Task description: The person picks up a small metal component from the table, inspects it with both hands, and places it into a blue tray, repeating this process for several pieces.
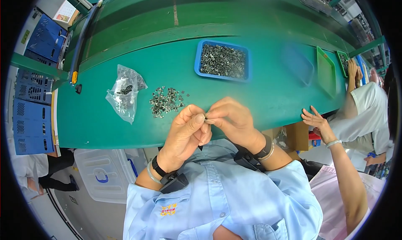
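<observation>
My left hand (187,129) and my right hand (233,119) meet above the near edge of the green table (167,133). Thumb and fingers of both are pinched on one tiny dark part (205,118), mostly hidden by the fingertips, so its kind does not show. Just beyond my left hand lies a loose pile of small shiny metal pieces (164,101). A blue tray (196,60) filled with similar small pieces stands farther back. To the left of the pile, a clear plastic bag (125,101) holds some dark pieces.
At the right are an empty-looking blue tray (299,66) and a green tray (326,72). A co-worker's hand (317,122) rests at the table edge; another person works beyond. Blue bins (32,127) line the left, and a clear lidded box (102,175) stands below.
</observation>
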### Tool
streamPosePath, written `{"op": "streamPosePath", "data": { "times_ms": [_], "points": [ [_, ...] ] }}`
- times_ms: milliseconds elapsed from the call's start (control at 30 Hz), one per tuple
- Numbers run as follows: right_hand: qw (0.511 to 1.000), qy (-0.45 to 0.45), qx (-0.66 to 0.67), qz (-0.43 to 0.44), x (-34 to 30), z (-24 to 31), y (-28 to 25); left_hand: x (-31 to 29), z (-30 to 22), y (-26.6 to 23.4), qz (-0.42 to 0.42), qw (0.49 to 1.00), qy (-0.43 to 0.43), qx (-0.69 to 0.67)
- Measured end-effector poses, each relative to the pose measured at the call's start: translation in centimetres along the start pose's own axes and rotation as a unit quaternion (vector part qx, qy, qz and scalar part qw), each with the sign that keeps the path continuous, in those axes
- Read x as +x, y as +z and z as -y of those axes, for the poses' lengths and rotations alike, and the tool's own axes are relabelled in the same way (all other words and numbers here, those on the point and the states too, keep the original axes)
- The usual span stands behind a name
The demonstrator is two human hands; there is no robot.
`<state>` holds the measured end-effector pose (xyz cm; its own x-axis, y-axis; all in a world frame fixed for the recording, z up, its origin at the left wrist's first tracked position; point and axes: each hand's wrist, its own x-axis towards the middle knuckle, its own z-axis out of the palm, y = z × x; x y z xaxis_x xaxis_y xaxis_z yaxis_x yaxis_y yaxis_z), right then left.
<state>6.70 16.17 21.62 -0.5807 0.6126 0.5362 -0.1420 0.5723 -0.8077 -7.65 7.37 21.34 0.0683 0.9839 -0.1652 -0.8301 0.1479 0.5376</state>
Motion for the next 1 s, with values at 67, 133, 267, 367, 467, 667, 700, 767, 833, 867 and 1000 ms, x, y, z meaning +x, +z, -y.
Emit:
{"op": "streamPosePath", "data": {
  "times_ms": [67, 133, 267, 367, 467, 667, 700, 767, 833, 867, 1000],
  "points": [
    [1.000, -0.003, 0.000, 0.000, 0.0, -0.1, 0.0, 0.0, -0.1, 0.0, -0.001, 1.000, -0.001, 0.008],
    [1.000, -0.005, -0.005, 0.000, -0.2, -0.2, 0.0, 0.0, -0.1, 0.1, -0.014, 1.000, 0.003, 0.028],
    [1.000, 0.016, 0.003, -0.005, -0.6, -0.4, -0.1, -0.1, -0.1, 0.7, -0.034, 0.999, -0.003, 0.040],
    [0.999, 0.036, 0.024, -0.009, -0.7, -0.6, -0.1, 0.0, -0.2, 0.9, -0.044, 0.998, -0.001, 0.037],
    [0.997, 0.059, 0.050, -0.020, -0.9, -0.5, 0.0, 0.0, -0.1, 1.0, -0.044, 0.999, -0.002, 0.028],
    [0.997, 0.056, 0.047, -0.014, -1.1, -0.6, -0.1, 0.0, -0.2, 0.8, -0.031, 0.998, -0.007, 0.048],
    [0.997, 0.058, 0.047, -0.011, -1.1, -0.7, -0.1, 0.0, -0.2, 0.8, -0.030, 0.998, -0.008, 0.050],
    [0.997, 0.058, 0.044, -0.012, -1.2, -0.7, 0.0, 0.0, -0.1, 0.7, -0.034, 0.998, -0.006, 0.058],
    [0.998, 0.058, 0.037, -0.015, -1.2, -0.8, 0.0, 0.0, 0.0, 0.6, -0.041, 0.996, -0.003, 0.073],
    [0.998, 0.058, 0.037, -0.014, -1.2, -0.8, 0.0, 0.0, 0.0, 0.6, -0.042, 0.996, -0.003, 0.073],
    [0.998, 0.064, 0.024, -0.006, -0.5, -1.2, -0.5, 0.1, 0.0, 0.3, -0.054, 0.996, -0.006, 0.069]
  ]
}}
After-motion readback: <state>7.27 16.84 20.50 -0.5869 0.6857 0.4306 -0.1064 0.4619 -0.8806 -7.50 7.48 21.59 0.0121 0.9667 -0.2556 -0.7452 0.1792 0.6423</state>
